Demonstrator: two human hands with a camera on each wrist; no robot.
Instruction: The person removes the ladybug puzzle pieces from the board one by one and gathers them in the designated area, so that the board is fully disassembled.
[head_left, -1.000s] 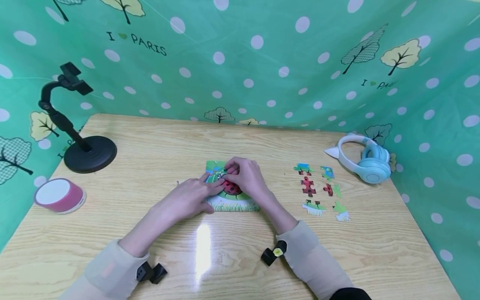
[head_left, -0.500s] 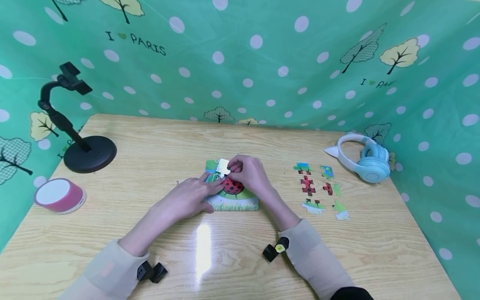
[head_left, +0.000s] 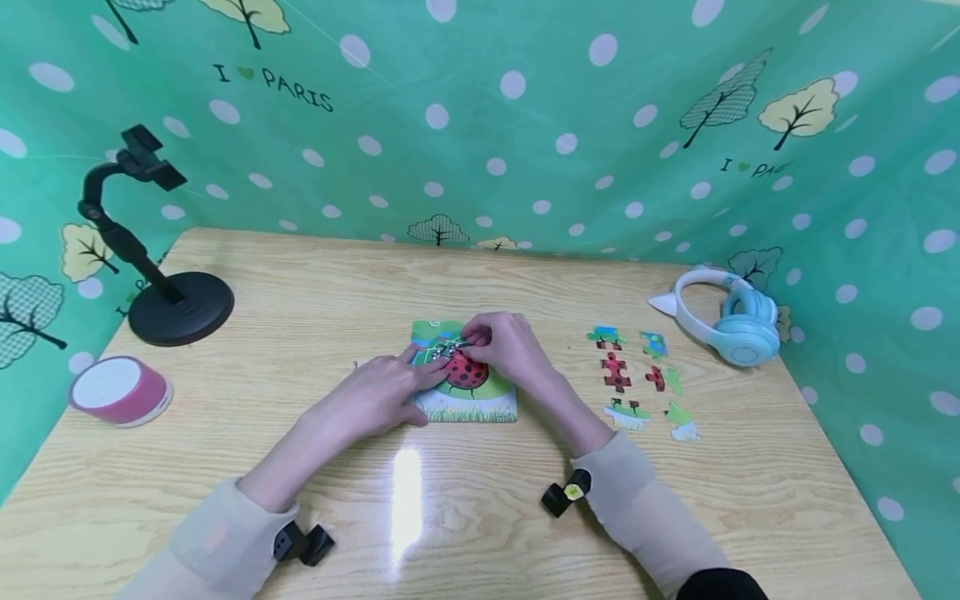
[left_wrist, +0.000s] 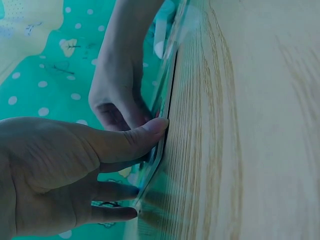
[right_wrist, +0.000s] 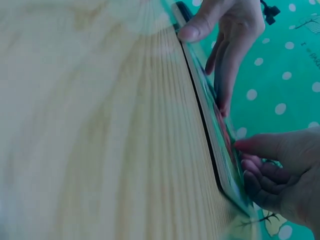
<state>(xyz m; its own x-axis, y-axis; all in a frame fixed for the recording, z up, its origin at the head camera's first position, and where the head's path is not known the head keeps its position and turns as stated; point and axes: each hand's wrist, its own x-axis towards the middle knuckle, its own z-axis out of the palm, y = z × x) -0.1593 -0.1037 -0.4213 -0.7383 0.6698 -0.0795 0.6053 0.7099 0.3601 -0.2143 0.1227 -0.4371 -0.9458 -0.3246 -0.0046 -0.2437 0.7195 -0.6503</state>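
Observation:
A ladybug jigsaw puzzle (head_left: 468, 408) lies on the table in front of me, its red spotted body and grassy lower edge showing. My left hand (head_left: 390, 385) rests on its left part with fingers stretched out. In the left wrist view, the left thumb (left_wrist: 150, 131) lies at the board's near edge. At the upper right of the picture, my right hand (head_left: 506, 346) pinches a puzzle piece (head_left: 457, 344) by the ladybug's head; the fingers partly hide it. The right wrist view shows the right thumb (right_wrist: 250, 145) at the puzzle's surface, the other fingers curled behind.
Several loose puzzle pieces (head_left: 617, 372) lie right of the puzzle. Blue-and-white headphones (head_left: 742, 333) sit at the far right. A black stand (head_left: 180, 308) and a pink-and-white round object (head_left: 120, 392) stand on the left. A green dotted curtain (head_left: 480, 125) closes off the back.
The right hand tilted the puzzle piece up, showing its pale face half a second ago, and has since lowered it and shifted slightly right. The left hand has stayed put.

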